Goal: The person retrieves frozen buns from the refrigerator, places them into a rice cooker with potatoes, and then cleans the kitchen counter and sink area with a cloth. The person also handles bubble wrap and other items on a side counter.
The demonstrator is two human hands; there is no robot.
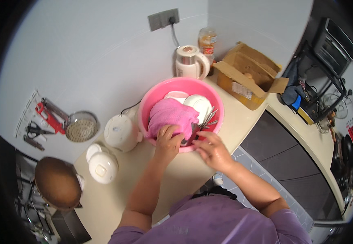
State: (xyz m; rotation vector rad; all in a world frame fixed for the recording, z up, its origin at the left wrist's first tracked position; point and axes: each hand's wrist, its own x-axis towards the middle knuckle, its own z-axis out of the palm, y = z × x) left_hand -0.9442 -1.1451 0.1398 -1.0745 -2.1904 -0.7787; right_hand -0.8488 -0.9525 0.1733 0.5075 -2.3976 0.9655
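A pink plastic basin [181, 81] stands on the counter before me. Inside it, a pink cloth [173, 113] is bunched over something, with a dark, shiny object [190, 139] partly showing beneath its edge. My left hand [168, 141] is closed on the near side of the cloth. At the basin's near right rim, my right hand [213, 150] has its fingers spread, their tips close to the dark object; whether they touch it cannot be told. White bowls [199, 105] and several pieces of metal cutlery [209, 118] lie in the basin behind and right of the cloth.
Behind the basin stand an electric kettle [188, 62], a plastic bottle [207, 41] and an open cardboard box [243, 79]. To the left are a white appliance [120, 132], a white lidded pot [103, 167] and a wok [58, 183]. Scissors [37, 130] and a strainer [81, 126] hang on the wall.
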